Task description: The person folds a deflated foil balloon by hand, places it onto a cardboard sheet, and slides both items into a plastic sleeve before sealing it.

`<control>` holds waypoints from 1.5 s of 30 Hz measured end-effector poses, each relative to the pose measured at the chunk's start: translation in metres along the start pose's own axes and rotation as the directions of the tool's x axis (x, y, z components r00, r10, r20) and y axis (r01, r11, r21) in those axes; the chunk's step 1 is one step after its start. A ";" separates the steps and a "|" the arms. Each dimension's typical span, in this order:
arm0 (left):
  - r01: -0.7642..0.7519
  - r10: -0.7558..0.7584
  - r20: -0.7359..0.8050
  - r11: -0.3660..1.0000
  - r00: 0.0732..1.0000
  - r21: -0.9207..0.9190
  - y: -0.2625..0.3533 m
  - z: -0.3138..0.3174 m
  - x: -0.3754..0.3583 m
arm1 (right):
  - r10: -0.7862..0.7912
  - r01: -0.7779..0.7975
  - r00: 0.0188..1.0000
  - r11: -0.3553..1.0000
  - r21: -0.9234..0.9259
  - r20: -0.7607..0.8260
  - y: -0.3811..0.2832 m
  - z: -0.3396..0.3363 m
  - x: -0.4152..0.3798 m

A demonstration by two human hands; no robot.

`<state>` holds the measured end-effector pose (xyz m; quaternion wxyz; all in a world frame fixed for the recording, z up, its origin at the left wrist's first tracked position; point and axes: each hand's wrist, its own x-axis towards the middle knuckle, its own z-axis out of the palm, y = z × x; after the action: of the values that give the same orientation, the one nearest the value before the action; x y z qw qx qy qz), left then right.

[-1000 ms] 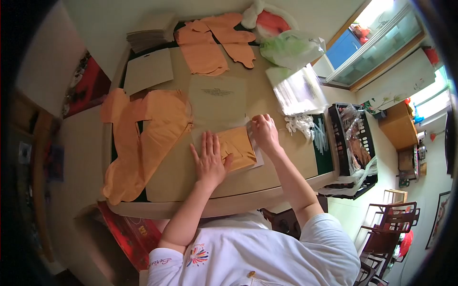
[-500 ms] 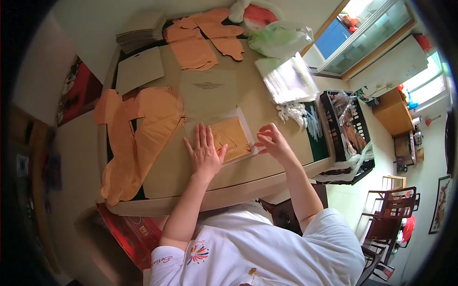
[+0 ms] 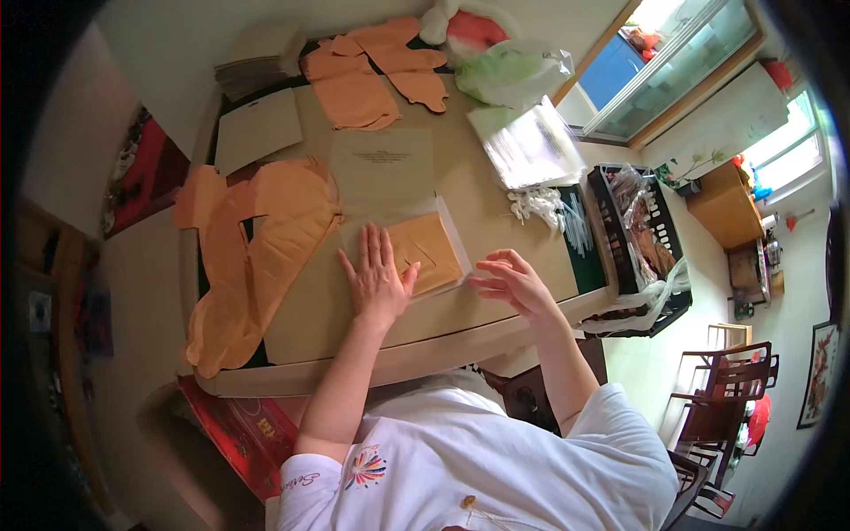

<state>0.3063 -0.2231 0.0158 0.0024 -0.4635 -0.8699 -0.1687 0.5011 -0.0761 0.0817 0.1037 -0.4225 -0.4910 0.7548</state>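
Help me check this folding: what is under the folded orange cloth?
A pale sheet shows past the right edge of the folded orange cloth; whatever else lies beneath is covered.

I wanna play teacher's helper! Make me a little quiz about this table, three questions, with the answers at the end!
1. Which hand lies flat, its thumb over the folded orange cloth: left or right?
2. What colour is the crate beside the table?
A) yellow
B) black
C) pink
3. True or false: the white strings are inside the crate.

Key:
1. The left hand.
2. B, black.
3. False. They lie on the table, near the shiny clear bags.
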 end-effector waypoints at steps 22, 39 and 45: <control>0.011 -0.011 0.022 0.999 1.000 -0.030 0.000 0.000 0.001 | -0.013 -0.009 0.998 0.929 -0.369 -0.057 -0.004 0.031 0.046; -0.267 0.282 0.079 0.950 0.956 -0.164 -0.004 -0.009 0.055 | -0.127 0.108 0.988 0.975 -0.196 -0.085 0.016 -0.071 -0.010; -0.399 0.399 0.038 0.917 0.916 -0.023 -0.008 -0.010 0.080 | -0.183 0.165 0.972 0.978 -0.127 -0.150 0.026 -0.080 -0.011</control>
<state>0.2526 -0.1654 0.0355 0.0150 -0.6345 -0.7558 -0.1614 0.5737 -0.0434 0.0533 0.1845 -0.4425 -0.5583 0.6771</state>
